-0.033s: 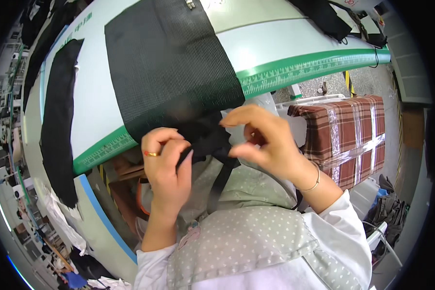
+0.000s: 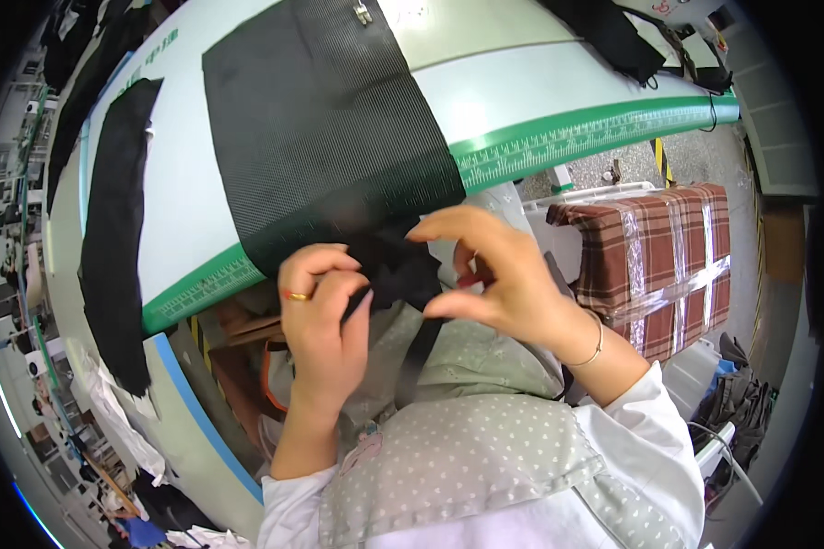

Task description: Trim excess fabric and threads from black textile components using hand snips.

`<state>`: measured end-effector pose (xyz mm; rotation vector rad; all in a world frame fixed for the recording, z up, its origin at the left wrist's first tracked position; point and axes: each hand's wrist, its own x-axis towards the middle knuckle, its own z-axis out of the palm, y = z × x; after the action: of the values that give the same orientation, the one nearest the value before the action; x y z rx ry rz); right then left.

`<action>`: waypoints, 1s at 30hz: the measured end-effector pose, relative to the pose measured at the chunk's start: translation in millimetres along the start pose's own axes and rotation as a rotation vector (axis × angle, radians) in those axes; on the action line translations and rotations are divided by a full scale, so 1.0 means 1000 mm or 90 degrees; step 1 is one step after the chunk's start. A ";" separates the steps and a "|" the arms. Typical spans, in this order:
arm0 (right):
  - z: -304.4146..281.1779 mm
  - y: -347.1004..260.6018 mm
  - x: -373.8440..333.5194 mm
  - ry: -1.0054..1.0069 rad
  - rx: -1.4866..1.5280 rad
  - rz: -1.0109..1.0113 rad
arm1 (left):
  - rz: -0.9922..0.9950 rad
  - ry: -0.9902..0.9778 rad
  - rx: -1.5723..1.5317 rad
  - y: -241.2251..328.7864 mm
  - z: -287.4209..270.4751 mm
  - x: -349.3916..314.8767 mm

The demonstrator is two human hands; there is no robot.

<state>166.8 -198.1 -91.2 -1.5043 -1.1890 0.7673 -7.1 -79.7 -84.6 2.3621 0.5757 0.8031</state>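
A black strip (image 2: 114, 238) lies on the white table (image 2: 188, 174). Rightward, the left hand (image 2: 325, 316), fingers closed, pinches black cloth (image 2: 398, 274) hanging at the table's front edge; the right hand (image 2: 513, 284) holds thumb and forefinger apart beside it. Further right sits a checked bundle (image 2: 655, 261).

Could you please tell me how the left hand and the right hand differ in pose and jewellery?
The left hand is curled in at the black fabric, while the right hand spreads its thumb and forefinger apart. A thin bracelet circles the right wrist; the left wrist shows none. Both forearms emerge from white sleeves.
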 end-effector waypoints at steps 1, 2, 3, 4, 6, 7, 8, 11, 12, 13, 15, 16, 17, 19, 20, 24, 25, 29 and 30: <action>0.003 0.001 -0.001 -0.011 0.020 0.007 | -0.020 -0.011 -0.069 0.004 0.003 -0.002; 0.006 0.003 0.000 -0.023 0.041 0.015 | -0.020 -0.042 -0.087 0.004 0.002 -0.002; 0.007 0.005 0.006 -0.040 0.087 0.009 | -0.018 -0.041 -0.086 0.003 0.003 -0.003; 0.005 0.005 0.005 -0.040 0.087 0.009 | -0.076 -0.056 -0.152 0.003 0.002 -0.006; 0.002 0.005 0.001 -0.145 0.194 0.152 | -0.182 -0.078 -0.229 0.007 -0.001 -0.014; 0.002 0.006 0.001 -0.145 0.195 0.151 | -0.182 -0.078 -0.228 0.008 -0.002 -0.016; 0.004 0.008 0.000 -0.121 0.237 0.148 | -0.231 -0.071 -0.260 0.009 -0.002 -0.018; 0.010 0.007 -0.003 -0.043 0.295 0.116 | -0.277 -0.059 -0.321 0.008 0.004 -0.019; 0.010 0.005 -0.003 -0.042 0.295 0.117 | -0.275 -0.054 -0.348 0.008 0.009 -0.020; 0.011 0.001 -0.003 -0.022 0.244 0.115 | -0.352 -0.028 -0.400 0.010 0.013 -0.023; 0.014 -0.001 -0.006 -0.004 0.196 0.112 | -0.392 0.021 -0.436 0.010 0.018 -0.023; 0.015 0.001 -0.009 0.015 0.218 0.149 | -0.429 0.071 -0.473 0.010 0.022 -0.023; 0.015 0.004 -0.011 0.034 0.241 0.185 | -0.410 0.083 -0.488 0.011 0.025 -0.024; 0.014 0.008 -0.012 0.019 0.221 0.189 | -0.457 0.090 -0.522 0.009 0.027 -0.026; 0.013 0.009 -0.012 0.005 0.201 0.193 | -0.504 0.094 -0.557 0.008 0.027 -0.026; 0.011 0.000 -0.004 0.063 -0.013 0.023 | -0.498 0.079 -0.561 0.012 0.026 -0.027; 0.011 -0.006 -0.001 0.094 -0.066 -0.031 | -0.472 0.059 -0.541 0.013 0.026 -0.025; 0.013 -0.009 0.002 0.104 -0.245 -0.182 | -0.381 0.015 -0.384 0.013 0.026 -0.029; 0.013 -0.009 0.002 0.066 -0.336 -0.238 | -0.365 0.005 -0.336 0.014 0.025 -0.029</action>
<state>153.2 -192.2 -85.9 -1.6401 -1.6128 0.1218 -9.3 -115.6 -103.7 1.5995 0.8664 0.6011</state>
